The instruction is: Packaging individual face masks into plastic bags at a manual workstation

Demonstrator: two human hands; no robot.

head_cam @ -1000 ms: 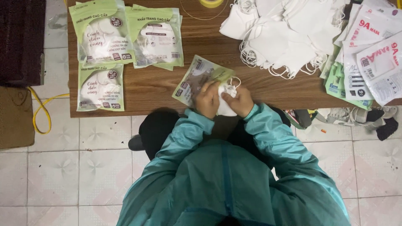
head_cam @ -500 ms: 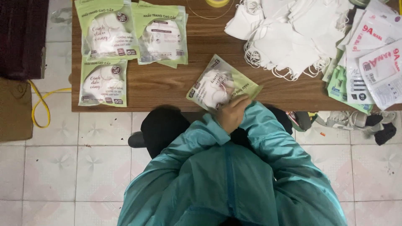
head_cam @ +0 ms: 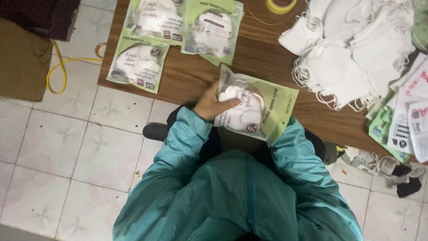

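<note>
I hold a green and clear packet (head_cam: pixel 261 107) with a white face mask inside, just above the near edge of the wooden table (head_cam: pixel 196 76). My left hand (head_cam: pixel 213 101) grips the packet's left side, thumb across the front. My right hand is hidden under the packet's lower right corner; only its teal sleeve (head_cam: pixel 294 151) shows. A loose heap of white masks (head_cam: pixel 347 49) lies on the table to the right.
Three filled green packets (head_cam: pixel 178 27) lie at the table's left end. Empty packets and printed sheets (head_cam: pixel 405 116) are stacked at the far right. A tape roll (head_cam: pixel 281 5) sits at the back. Tiled floor, a yellow cord (head_cam: pixel 62 71) and a cardboard box (head_cam: pixel 22 58) lie left.
The mask went into the packet. The packet has turned and come toward me at the table edge, now flat side up, and my right hand has slipped beneath it.
</note>
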